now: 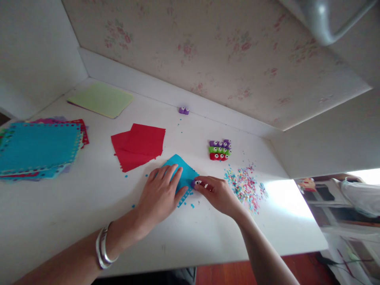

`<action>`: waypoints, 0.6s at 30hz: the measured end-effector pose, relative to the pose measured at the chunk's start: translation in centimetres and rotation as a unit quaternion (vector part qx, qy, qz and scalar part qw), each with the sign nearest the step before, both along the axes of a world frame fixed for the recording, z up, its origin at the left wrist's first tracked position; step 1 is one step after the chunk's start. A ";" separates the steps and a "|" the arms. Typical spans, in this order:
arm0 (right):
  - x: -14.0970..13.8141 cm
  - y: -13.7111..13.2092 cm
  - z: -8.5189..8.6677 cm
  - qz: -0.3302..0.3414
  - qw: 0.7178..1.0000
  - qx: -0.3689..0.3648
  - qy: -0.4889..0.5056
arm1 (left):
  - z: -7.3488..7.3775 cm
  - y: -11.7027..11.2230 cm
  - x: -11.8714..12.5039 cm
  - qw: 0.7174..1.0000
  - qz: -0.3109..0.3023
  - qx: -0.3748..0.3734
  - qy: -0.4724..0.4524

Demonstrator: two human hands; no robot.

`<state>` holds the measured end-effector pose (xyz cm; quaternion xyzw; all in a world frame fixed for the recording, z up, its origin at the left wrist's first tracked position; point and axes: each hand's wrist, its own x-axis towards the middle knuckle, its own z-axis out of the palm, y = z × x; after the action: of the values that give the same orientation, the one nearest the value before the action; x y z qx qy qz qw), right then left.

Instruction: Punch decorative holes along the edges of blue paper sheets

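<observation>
A sheet of blue paper (pixel 185 174) lies at an angle on the white table, with small punched holes along its lower right edge. My left hand (pixel 162 190) rests flat on it, fingers spread. At the sheet's right edge my right hand (pixel 215 192) is closed on a small purple craft punch (pixel 194 183) with a googly-eye button, partly covered by the fingers. Little blue cut-outs (pixel 192 206) lie beside the sheet. Up and to the left are two overlapping sheets of red paper (pixel 139 144), with cut edges.
Purple, green and red punches (pixel 220 150) stand in rows at the right, beside a pile of colourful confetti (pixel 247 186). Two purple punches (pixel 184 111) sit by the wall. Punched sheets (pixel 44 146) are stacked at the left, pale green paper (pixel 101 99) behind them.
</observation>
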<state>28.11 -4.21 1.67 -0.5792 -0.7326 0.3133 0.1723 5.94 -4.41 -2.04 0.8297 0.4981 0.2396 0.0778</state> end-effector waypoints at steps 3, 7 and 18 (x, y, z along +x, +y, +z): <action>0.3 0.2 -0.1 -0.015 0.999 -0.032 0.021 | -0.8 -0.4 0.5 1.000 -0.020 -0.011 -0.008; 0.8 0.4 0.1 -0.033 0.995 -0.089 0.019 | -1.3 0.0 -0.2 0.998 -0.044 -0.029 -0.026; 0.5 0.5 0.5 -0.003 0.983 -0.178 0.034 | -1.1 0.3 -0.9 0.992 -0.100 -0.056 -0.048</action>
<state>28.62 -3.72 2.12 -0.5918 -0.6572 0.4576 0.0918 5.02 -4.14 -3.14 0.8572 0.4208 0.2425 0.1714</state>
